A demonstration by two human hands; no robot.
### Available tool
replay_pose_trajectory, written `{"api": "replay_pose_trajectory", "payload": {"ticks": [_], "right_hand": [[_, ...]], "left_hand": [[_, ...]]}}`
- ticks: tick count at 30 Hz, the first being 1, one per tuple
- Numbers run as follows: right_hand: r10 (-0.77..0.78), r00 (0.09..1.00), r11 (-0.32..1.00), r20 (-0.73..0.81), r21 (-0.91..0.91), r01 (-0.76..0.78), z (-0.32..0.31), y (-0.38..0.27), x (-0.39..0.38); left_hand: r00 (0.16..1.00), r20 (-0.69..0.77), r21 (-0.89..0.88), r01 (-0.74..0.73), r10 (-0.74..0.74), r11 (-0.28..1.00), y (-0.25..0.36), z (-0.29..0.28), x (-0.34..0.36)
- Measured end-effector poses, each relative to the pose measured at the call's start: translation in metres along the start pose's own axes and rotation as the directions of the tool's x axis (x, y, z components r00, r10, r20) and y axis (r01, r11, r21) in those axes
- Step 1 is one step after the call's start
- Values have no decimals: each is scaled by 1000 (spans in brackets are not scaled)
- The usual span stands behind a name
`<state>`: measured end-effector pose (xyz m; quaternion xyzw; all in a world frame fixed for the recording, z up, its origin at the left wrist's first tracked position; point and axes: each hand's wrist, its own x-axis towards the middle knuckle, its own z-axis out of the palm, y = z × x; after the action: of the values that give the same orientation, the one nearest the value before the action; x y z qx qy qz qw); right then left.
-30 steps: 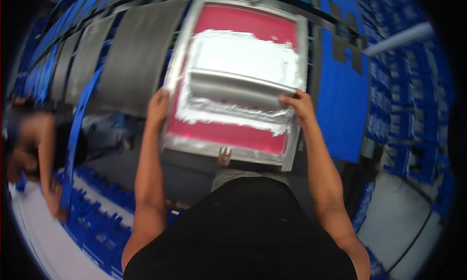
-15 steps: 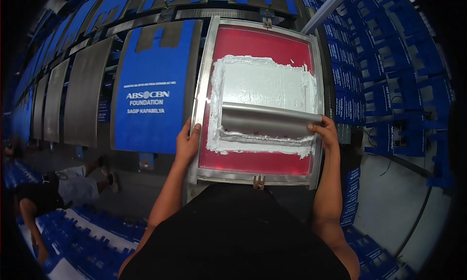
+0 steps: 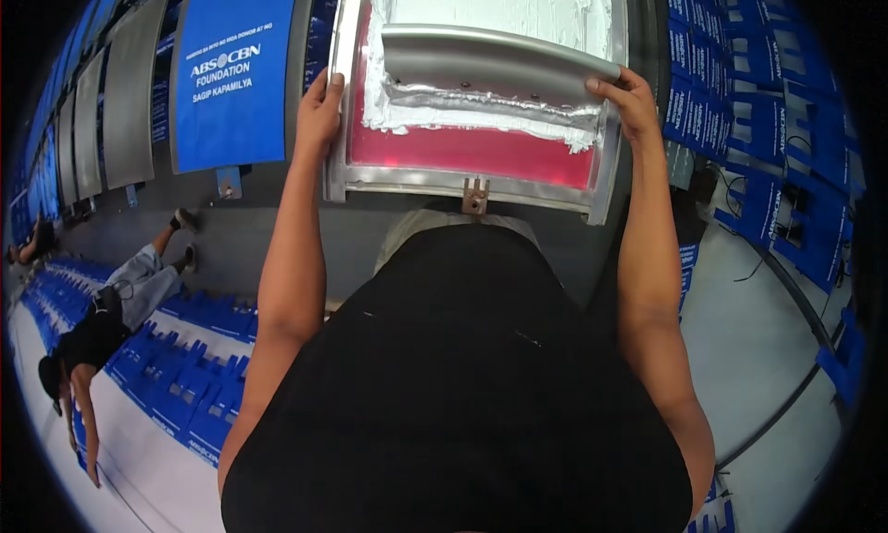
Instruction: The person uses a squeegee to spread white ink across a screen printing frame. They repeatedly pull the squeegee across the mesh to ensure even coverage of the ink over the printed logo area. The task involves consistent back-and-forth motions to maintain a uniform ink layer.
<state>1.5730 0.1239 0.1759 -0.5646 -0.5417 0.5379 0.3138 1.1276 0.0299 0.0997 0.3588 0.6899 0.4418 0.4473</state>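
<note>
on the red screen (image 3: 444, 155), amid white ink (image 3: 504, 4), sits the squeegee (image 3: 490, 66). the left hand (image 3: 319, 115) is curled round the left rail of the frame (image 3: 416, 180); the right hand (image 3: 635, 107) pinches the squeegee's right end between thumb and fingers. the squeegee looks like stiff metal, probably fairly heavy, and likely slippery where inked; its clean top edge or ends seem best to hold. the screen is probably the fragile part. counted: one squeegee with two bolts (image 3: 465, 86) showing, one frame, one bracket (image 3: 474, 198) at the near rail, two co-workers (image 3: 94, 334) at left.
</note>
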Motion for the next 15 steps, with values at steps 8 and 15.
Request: {"api": "replay_pose_trajectory", "payload": {"ticks": [8, 15], "right_hand": [[16, 1000, 1000, -21, 14, -16, 5, 9, -6], [10, 1000, 1000, -12, 11, -10, 1, 8, -4]], "left_hand": [[1000, -23, -8, -15, 15, 1000, -12, -1, -3], [992, -54, -1, -113, 113, 994, -33, -1, 10]]}}
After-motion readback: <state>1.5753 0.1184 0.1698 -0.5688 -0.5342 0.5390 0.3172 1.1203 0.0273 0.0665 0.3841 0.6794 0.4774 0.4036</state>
